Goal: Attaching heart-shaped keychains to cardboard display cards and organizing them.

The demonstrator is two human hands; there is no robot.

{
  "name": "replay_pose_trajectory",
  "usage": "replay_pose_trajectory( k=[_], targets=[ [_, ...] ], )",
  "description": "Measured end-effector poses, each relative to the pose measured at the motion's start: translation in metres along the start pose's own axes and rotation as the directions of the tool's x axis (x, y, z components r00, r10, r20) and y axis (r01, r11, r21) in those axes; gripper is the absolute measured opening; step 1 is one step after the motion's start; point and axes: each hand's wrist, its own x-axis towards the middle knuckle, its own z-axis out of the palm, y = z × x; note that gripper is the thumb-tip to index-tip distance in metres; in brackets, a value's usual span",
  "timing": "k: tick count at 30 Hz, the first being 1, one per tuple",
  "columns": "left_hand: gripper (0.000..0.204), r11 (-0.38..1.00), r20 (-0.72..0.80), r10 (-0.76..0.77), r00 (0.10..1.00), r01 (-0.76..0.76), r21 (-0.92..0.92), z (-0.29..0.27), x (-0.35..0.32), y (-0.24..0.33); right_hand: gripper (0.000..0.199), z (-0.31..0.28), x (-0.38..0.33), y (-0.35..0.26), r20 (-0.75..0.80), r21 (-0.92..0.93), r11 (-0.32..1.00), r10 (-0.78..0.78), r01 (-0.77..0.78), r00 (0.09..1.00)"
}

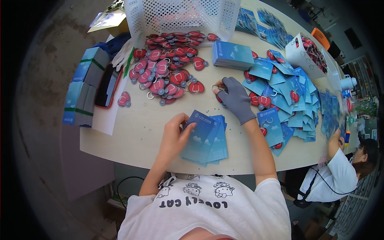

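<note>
My left hand (176, 130) pinches the edge of a blue printed card (199, 127) between thumb and fingers. That card overlaps several similar cards (218, 149) fanned out near the table's front edge. On my right hand (236, 99) is a grey glove that leaves the fingertips bare. Its fingers are closed on a red keychain (219, 97), mostly hidden, with its metal ring poking out to the left. A heap of red keychains (162, 68) lies beyond my hands, to the left. Right of my gloved hand, blue cards with keychains (270, 124) lie in a loose pile.
A white perforated basket (180, 18) stands at the back. Beside it is a stack of blue cards (232, 55). A white box of keychains (294, 52) sits at right. Banded card stacks (82, 88) and a phone (107, 86) lie left. A co-worker (332, 176) sits at far right.
</note>
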Motion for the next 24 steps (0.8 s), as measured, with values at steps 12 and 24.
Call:
replay_pose_trajectory(
  k=[12,24],
  targets=[
    [0.010,0.837,-0.463,0.200,0.864,-0.396,-0.378,0.000,0.016,0.026,0.017,-0.061,-0.036,-0.037,0.181,0.632,0.749,0.108,-0.200,0.977],
    [0.016,0.786,-0.224,0.247,0.943,-0.330,-0.523,0.025,0.003,0.038,0.015,-0.041,-0.066,-0.078,-0.002,0.758,0.653,0.030,-0.018,1.000]
  ],
)
